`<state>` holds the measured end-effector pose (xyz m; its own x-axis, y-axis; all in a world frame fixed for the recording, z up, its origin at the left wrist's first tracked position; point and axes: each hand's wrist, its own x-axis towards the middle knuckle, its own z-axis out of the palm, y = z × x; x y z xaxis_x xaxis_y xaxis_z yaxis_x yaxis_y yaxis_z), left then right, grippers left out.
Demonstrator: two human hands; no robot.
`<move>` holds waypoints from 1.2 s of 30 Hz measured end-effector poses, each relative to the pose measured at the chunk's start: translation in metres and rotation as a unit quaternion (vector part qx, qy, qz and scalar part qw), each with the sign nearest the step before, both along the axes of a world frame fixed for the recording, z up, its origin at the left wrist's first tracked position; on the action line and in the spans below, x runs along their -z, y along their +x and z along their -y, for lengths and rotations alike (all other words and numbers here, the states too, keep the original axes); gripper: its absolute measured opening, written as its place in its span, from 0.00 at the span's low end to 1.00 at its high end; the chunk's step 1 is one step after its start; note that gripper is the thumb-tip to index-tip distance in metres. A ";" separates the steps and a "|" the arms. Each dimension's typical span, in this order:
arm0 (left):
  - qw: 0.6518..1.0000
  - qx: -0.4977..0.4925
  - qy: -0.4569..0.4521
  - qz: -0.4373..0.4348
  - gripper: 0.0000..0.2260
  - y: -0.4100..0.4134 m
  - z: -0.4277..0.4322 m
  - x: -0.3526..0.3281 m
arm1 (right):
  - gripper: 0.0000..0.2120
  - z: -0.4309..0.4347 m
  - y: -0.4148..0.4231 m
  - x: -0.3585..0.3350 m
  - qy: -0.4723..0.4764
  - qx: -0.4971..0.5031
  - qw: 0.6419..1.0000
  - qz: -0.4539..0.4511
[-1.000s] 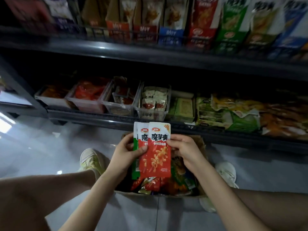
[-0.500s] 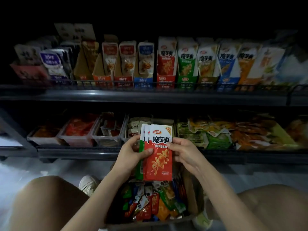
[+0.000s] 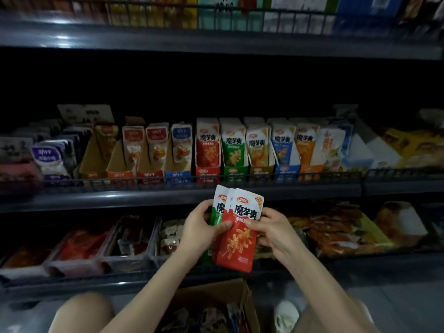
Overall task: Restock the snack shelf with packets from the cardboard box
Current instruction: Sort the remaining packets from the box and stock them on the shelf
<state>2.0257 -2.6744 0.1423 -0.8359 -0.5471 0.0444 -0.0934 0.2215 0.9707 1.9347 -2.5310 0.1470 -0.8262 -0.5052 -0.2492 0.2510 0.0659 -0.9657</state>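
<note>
The snack shelf (image 3: 144, 197) carries a row of packet-filled display boxes (image 3: 208, 173). The lower shelf (image 3: 96, 286) holds clear trays (image 3: 129, 259) and loose bags (image 3: 336, 233). The cardboard box (image 3: 211, 294) sits on the floor (image 3: 396, 308).

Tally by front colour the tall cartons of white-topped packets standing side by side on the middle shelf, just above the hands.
Red carton: 1
Green carton: 1
Brown carton: 1
Blue carton: 1
Orange carton: 1
Total: 5

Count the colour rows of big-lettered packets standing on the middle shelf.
5, side by side: red row, green row, tan row, blue row, orange row. The pale row right of them is too blurred to class; more may hide behind.
</note>
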 end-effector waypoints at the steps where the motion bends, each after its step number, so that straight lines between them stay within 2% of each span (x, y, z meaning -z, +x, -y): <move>1: 1.000 0.002 -0.004 -0.006 0.24 -0.005 0.001 -0.005 | 0.13 0.002 -0.005 -0.005 -0.002 0.010 1.000 -0.006; 7: 0.997 -0.029 0.058 -0.050 0.16 -0.019 0.027 -0.032 | 0.11 0.022 -0.032 -0.037 -0.032 0.040 0.998 -0.030; 10: 0.991 -0.074 0.085 -0.075 0.14 -0.020 0.052 -0.045 | 0.12 0.040 -0.050 -0.057 -0.085 0.071 0.993 -0.051; 15: 0.980 -0.143 0.082 -0.108 0.15 -0.020 0.098 -0.063 | 0.10 0.090 -0.078 -0.086 -0.114 0.089 0.964 -0.221; 21: 0.975 -0.178 0.058 -0.116 0.15 -0.025 0.136 -0.070 | 0.13 0.159 -0.112 -0.090 -0.018 0.097 0.913 -0.395; 23: 0.975 -0.179 0.047 -0.119 0.14 -0.027 0.144 -0.069 | 0.15 0.174 -0.117 -0.081 0.012 0.091 0.900 -0.426; 26: 0.975 -0.178 0.054 -0.124 0.14 -0.030 0.152 -0.063 | 0.20 0.188 -0.122 -0.065 0.060 0.078 0.906 -0.412; 30: 0.973 -0.175 0.082 -0.129 0.14 -0.033 0.159 -0.053 | 0.20 0.186 -0.122 -0.046 0.115 0.039 0.907 -0.403; 33: 0.972 -0.176 0.091 -0.129 0.14 -0.034 0.162 -0.048 | 0.30 0.175 -0.118 -0.043 0.164 0.010 0.898 -0.409; 36: 0.972 -0.174 0.099 -0.124 0.15 -0.035 0.161 -0.044 | 0.30 0.169 -0.121 -0.050 0.160 -0.017 0.894 -0.418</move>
<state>1.9909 -2.8357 0.1864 -0.5764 -0.8126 0.0867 0.1133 0.0257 0.9932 1.8134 -2.7000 0.1969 -0.7768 -0.5464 0.3132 -0.5578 0.3659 -0.7450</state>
